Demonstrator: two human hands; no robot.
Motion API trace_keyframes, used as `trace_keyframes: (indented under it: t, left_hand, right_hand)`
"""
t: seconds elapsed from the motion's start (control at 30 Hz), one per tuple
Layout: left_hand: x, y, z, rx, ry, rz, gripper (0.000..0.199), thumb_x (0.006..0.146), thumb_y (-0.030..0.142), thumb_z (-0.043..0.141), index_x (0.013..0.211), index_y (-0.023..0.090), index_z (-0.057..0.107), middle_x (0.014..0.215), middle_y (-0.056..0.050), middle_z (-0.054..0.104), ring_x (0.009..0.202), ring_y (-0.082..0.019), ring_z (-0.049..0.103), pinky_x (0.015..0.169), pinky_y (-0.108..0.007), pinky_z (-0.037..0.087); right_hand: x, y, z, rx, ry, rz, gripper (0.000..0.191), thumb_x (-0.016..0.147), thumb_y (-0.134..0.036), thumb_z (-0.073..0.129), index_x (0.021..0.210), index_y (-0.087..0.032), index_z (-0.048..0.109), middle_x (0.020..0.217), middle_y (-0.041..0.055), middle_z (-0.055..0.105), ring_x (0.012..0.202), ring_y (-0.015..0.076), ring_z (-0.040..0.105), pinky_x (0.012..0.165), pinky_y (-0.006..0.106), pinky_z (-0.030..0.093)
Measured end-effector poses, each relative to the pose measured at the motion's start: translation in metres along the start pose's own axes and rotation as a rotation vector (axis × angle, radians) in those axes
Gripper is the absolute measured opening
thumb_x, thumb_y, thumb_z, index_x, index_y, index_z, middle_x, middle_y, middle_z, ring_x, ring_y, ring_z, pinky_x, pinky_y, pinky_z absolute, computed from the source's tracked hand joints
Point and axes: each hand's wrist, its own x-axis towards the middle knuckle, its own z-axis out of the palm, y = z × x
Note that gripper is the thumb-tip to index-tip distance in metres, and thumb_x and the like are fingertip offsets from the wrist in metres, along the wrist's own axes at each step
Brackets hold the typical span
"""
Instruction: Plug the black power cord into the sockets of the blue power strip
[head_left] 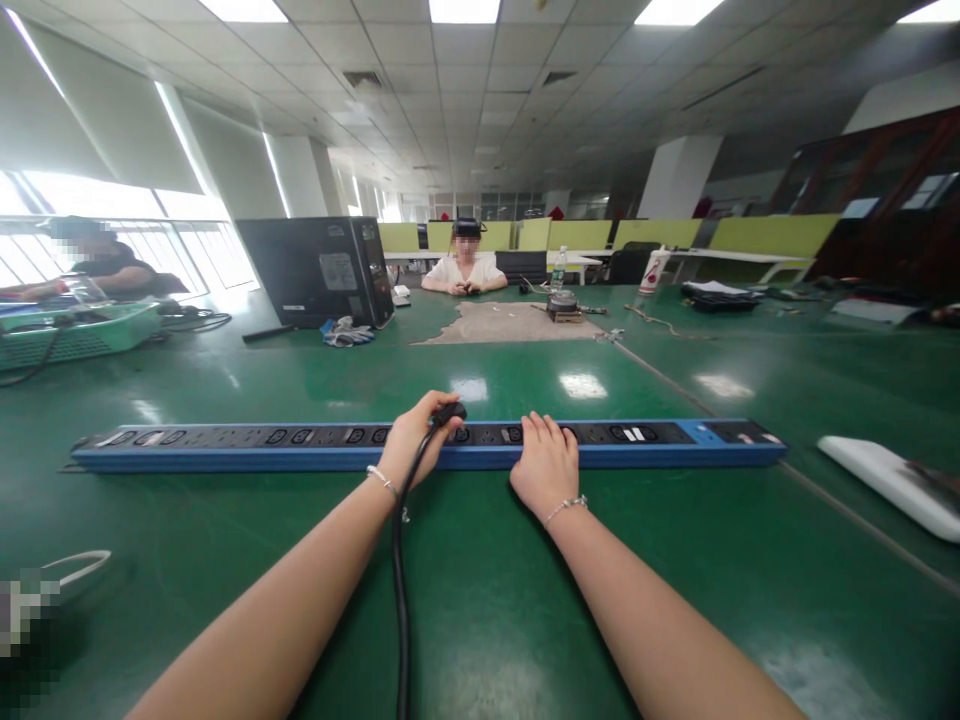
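A long blue power strip (255,460) with a row of black sockets lies across the green table. Over its middle, my left hand (415,437) is closed on a black plug (450,411). From that plug a thick black cable (400,590) runs down past my left wrist to the bottom edge of the view. Further right, my right hand (547,462) rests on the strip, its fingers bent over the top face and apart, with nothing seen in it. Whether the plug touches a socket is hidden by my fingers.
Behind the strip on the green table (337,385) stand a black computer case (315,272), gloves (347,332) and a round device (562,305). A green basket (75,335) is at left, a white object (889,485) at right. One person sits opposite, another at far left.
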Motion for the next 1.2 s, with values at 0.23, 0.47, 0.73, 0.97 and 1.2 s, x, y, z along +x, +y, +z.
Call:
trace_keyframes:
  t: [0.23, 0.47, 0.73, 0.97, 1.2]
  left_hand:
    - [0.012, 0.019, 0.044, 0.135, -0.178, 0.046, 0.030, 0.081, 0.029, 0.053, 0.110, 0.023, 0.055, 0.094, -0.004, 0.068, 0.086, -0.018, 0.064, 0.078, -0.030, 0.048]
    - [0.013, 0.019, 0.043, 0.271, -0.157, 0.055, 0.029, 0.082, 0.033, 0.051, 0.110, 0.026, 0.054, 0.094, -0.004, 0.069, 0.088, -0.022, 0.064, 0.076, -0.032, 0.048]
    - [0.010, 0.019, 0.046, 0.337, -0.142, 0.072, 0.028, 0.082, 0.033, 0.052, 0.109, 0.027, 0.055, 0.096, -0.003, 0.069, 0.087, -0.022, 0.064, 0.075, -0.032, 0.048]
    - [0.010, 0.028, 0.047, 0.432, -0.135, 0.082, 0.026, 0.081, 0.034, 0.053, 0.106, 0.029, 0.057, 0.093, -0.003, 0.069, 0.086, -0.023, 0.063, 0.075, -0.034, 0.047]
    - [-0.003, 0.025, 0.052, 0.438, -0.067, 0.098, 0.026, 0.083, 0.038, 0.050, 0.105, 0.027, 0.059, 0.088, -0.004, 0.068, 0.086, -0.021, 0.061, 0.077, -0.033, 0.043]
  right_hand:
    - [-0.001, 0.000, 0.000, 0.047, 0.022, -0.014, 0.051, 0.077, -0.014, 0.041, 0.127, -0.009, 0.049, 0.135, 0.0124, 0.048, 0.128, 0.0245, 0.036, 0.105, 0.042, 0.017]
    - [-0.001, -0.001, -0.002, 0.064, 0.021, -0.013, 0.051, 0.078, -0.014, 0.041, 0.127, -0.009, 0.048, 0.135, 0.0133, 0.047, 0.128, 0.0246, 0.035, 0.105, 0.043, 0.017]
    - [0.000, -0.002, -0.002, 0.072, 0.018, -0.010, 0.050, 0.078, -0.015, 0.041, 0.127, -0.009, 0.049, 0.135, 0.0124, 0.048, 0.128, 0.0245, 0.035, 0.106, 0.042, 0.017]
    - [-0.001, -0.002, -0.001, 0.079, 0.031, -0.009, 0.050, 0.077, -0.014, 0.042, 0.127, -0.008, 0.049, 0.135, 0.0131, 0.048, 0.128, 0.0249, 0.035, 0.106, 0.042, 0.017]
    - [-0.001, -0.001, -0.001, 0.100, 0.029, 0.000, 0.051, 0.076, -0.013, 0.043, 0.126, -0.009, 0.050, 0.134, 0.0131, 0.049, 0.128, 0.0248, 0.036, 0.106, 0.043, 0.018]
